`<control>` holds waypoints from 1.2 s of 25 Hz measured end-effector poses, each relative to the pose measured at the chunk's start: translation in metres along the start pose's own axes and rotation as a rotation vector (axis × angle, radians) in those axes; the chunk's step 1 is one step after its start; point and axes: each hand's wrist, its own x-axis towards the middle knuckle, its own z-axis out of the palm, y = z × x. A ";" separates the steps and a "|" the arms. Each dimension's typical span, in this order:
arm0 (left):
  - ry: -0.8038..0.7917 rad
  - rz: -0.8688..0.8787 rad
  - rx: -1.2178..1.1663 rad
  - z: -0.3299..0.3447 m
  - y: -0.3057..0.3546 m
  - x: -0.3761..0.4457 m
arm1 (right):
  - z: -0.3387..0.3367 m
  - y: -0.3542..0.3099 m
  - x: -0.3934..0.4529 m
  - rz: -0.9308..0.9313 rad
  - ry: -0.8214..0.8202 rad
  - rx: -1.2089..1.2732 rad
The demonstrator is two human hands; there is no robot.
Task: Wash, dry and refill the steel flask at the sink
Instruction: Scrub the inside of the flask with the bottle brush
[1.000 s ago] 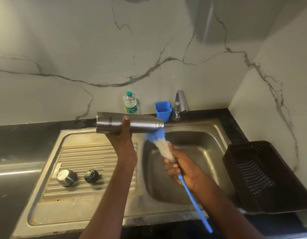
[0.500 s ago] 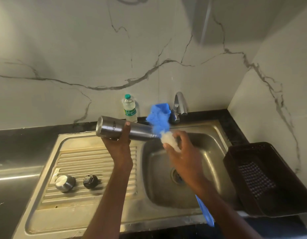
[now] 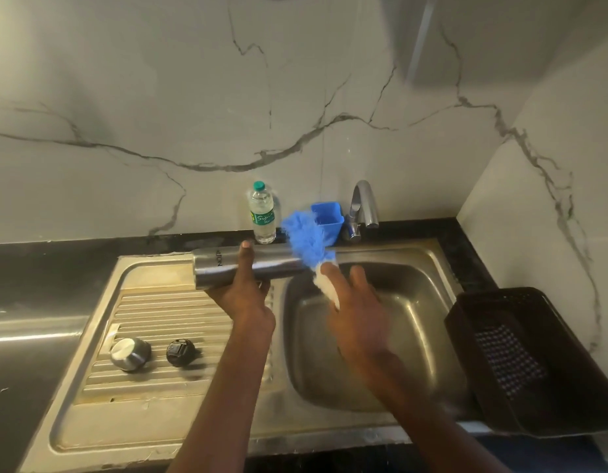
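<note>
L hand [image 3: 248, 295] grips the steel flask [image 3: 243, 266] from underneath, thumb wrapped over the top, fingers curled round the body. Flask lies horizontal above the seam btwn drainboard and basin, base toward 9 o'clock, mouth toward 3 o'clock. Lettering near the base end is readable only in part.

R hand [image 3: 355, 312] holds a bottle brush [image 3: 309, 247] w/ blue and white bristles; the white part sits in the palm, fingers only loosely bent, index stretched along it. Hand and brush are motion-blurred, so can't tell how tight the hold is. Blue tuft sits right at the flask's mouth end, covering it; can't tell if any bristles are inside. The brush's handle is hidden behind the hand.

On the ribbed drainboard [image 3: 152, 315], at 7 o'clock from the flask, a steel cap [image 3: 129, 353] and just beside it, at its 3 o'clock, a black inner lid [image 3: 180, 351], apart from each other.

Sink basin [image 3: 418, 322] lies under the R hand. Behind the flask at 12 o'clock, a plastic water bottle [image 3: 262, 213] w/ green cap stands upright against the marble wall. A blue cup [image 3: 328, 220] sits at the bottle's 3 o'clock, partly behind the bristles, and the tap [image 3: 364, 206] just past it. Dark plastic basket [image 3: 521, 363] rests tilted at the basin's 3 o'clock edge.
</note>
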 end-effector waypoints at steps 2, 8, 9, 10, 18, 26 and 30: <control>-0.030 -0.004 0.054 0.000 -0.005 -0.007 | 0.002 -0.003 0.029 0.040 -0.018 0.035; -0.031 0.015 -0.031 -0.003 0.006 0.005 | -0.014 0.001 -0.029 -0.069 -0.064 0.153; -0.021 0.020 -0.041 -0.004 0.008 0.009 | -0.020 0.001 -0.045 -0.067 -0.096 0.181; -0.016 0.026 -0.040 -0.005 0.011 0.011 | -0.024 0.002 -0.052 -0.045 -0.111 0.213; -0.352 -0.210 0.076 -0.023 0.022 0.008 | -0.030 0.042 0.028 -0.060 -0.120 0.593; -0.427 -0.373 0.288 -0.037 0.028 0.006 | -0.013 0.066 0.004 -0.092 -0.322 0.851; -0.496 -0.282 0.527 -0.041 0.022 0.015 | -0.007 0.039 0.025 -0.166 -0.249 0.653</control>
